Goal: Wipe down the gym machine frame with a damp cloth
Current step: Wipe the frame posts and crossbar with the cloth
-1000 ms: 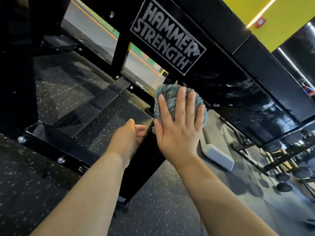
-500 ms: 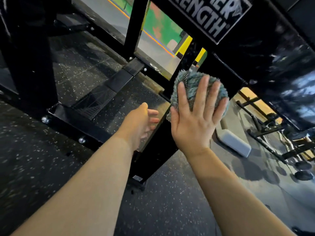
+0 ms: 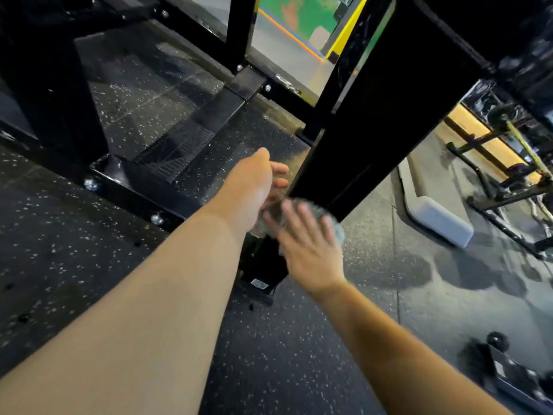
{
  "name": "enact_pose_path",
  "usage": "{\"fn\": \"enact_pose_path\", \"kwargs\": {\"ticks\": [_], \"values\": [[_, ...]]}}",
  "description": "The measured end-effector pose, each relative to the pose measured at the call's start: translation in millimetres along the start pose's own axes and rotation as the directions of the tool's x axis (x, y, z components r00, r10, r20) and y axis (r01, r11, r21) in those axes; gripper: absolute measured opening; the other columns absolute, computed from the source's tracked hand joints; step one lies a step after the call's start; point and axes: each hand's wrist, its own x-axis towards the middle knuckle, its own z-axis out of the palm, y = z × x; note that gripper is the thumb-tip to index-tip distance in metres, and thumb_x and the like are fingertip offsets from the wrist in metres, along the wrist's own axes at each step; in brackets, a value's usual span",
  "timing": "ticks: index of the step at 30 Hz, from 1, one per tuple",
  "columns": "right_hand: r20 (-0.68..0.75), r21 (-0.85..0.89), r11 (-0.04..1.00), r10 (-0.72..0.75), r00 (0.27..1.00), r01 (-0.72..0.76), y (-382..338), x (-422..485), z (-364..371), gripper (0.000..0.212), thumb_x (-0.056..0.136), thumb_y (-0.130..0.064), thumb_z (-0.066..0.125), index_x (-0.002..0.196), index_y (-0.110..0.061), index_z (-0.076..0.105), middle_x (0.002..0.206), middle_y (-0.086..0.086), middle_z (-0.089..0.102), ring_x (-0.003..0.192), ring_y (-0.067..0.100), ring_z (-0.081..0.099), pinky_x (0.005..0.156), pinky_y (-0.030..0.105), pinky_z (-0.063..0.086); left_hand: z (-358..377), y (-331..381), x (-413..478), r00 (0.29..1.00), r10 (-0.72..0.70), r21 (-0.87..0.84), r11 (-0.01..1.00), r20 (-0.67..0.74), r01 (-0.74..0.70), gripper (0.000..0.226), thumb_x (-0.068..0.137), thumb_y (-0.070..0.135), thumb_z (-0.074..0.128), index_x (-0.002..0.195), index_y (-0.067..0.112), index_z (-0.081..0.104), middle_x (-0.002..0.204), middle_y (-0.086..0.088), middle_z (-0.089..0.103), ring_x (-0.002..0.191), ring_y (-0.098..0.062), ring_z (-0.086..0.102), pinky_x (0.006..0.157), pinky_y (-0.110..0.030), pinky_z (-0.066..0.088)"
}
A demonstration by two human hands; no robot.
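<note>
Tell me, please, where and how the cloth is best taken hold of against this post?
Probably its bunched middle, from the near side: the cloth lies wadded against the black post, so the right hand spread flat over it suits it. Pinching the fringe showing past the hand would likely let it unfold.

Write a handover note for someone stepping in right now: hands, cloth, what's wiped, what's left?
Left grip: open, holding nothing, beside the slanted black post.
Right grip: straight fingers press the cloth on the post, low down near its foot.
Done: cannot tell how much is wiped; the cloth is at the post's lower end.
Left: probably the foot, the base rail and the other uprights.
</note>
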Motion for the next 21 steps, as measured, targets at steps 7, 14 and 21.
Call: {"fn": "enact_pose_path", "kwargs": {"ticks": [7, 14, 21], "values": [[-0.205, 0.015, 0.941, 0.334, 0.92, -0.338, 4, 32, -9, 0.06, 0.098, -0.038, 0.037, 0.153, -0.028, 0.016, 0.158, 0.016, -0.003, 0.147, 0.031, -0.004, 0.116, 0.053, -0.004, 2, -3, -2, 1.0, 0.005, 0.039, 0.999, -0.028, -0.004, 0.051, 0.102, 0.041, 0.02, 0.086, 0.02, 0.064, 0.092, -0.003, 0.062, 0.093, -0.022, 0.056, 0.082, -0.034, 0.041], [0.088, -0.008, 1.0, -0.018, 0.996, 0.018, -8, -15, -3, 0.075, 0.081, -0.031, 0.045, 0.15, -0.033, 0.014, 0.156, 0.004, 0.002, 0.142, 0.022, 0.01, 0.111, 0.043, 0.006, -5, 5, -12, 0.996, 0.055, 0.067, 0.996, 0.072, -0.06, 0.05, 0.102, 0.043, 0.021, 0.087, 0.025, 0.065, 0.105, -0.002, 0.064, 0.099, -0.019, 0.055, 0.078, -0.031, 0.038], [-0.258, -0.017, 0.94, 0.324, 0.91, -0.339, 71, 102, -73, 0.05, 0.099, -0.042, 0.036, 0.147, -0.031, 0.026, 0.159, 0.008, -0.017, 0.148, 0.027, -0.01, 0.118, 0.049, -0.005, 16, 55, -57, 0.949, 0.315, -0.13, 0.941, 0.011, -0.311, 0.048, 0.103, 0.034, 0.026, 0.074, 0.022, 0.063, 0.082, 0.0, 0.068, 0.082, -0.015, 0.062, 0.077, -0.027, 0.048]]}}
